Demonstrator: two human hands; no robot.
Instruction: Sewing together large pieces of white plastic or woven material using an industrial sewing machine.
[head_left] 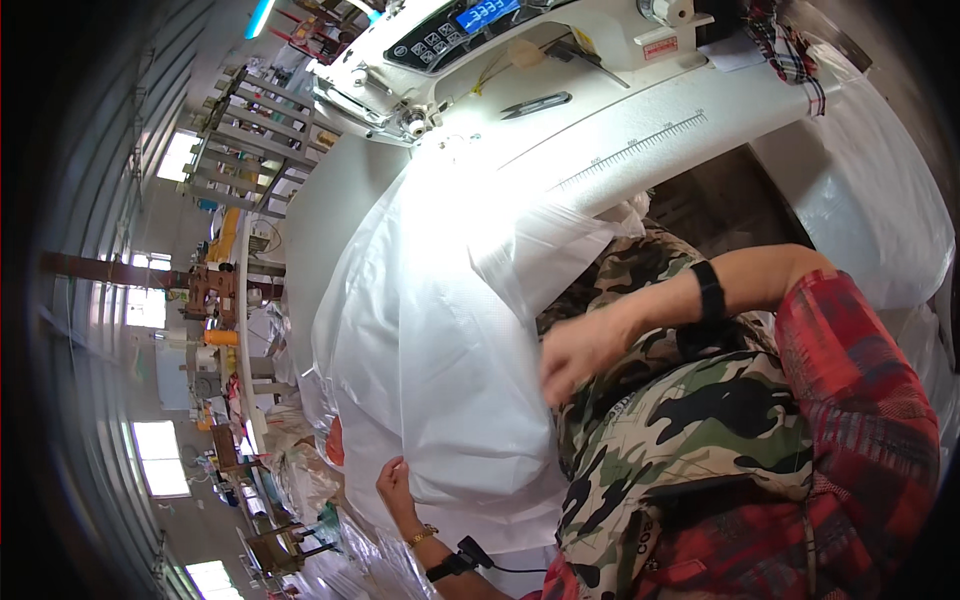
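A large sheet of white woven fabric [440, 340] hangs from the white sewing table [640, 130] down over my lap. My right hand [585, 345] grips the fabric's right edge in front of my camouflage-patterned clothing. My left hand [395, 485] holds the fabric's lower edge near the bottom of the view. A black band sits on each wrist. The industrial sewing machine [450, 40] stands at the top, with the fabric's upper end beneath its head.
Small black snips [535, 103] lie on the machine bed. A printed ruler scale [640, 150] runs along the table edge. More white fabric [880, 200] is piled at the right. Other workstations and heaps of material [250, 330] line the left side.
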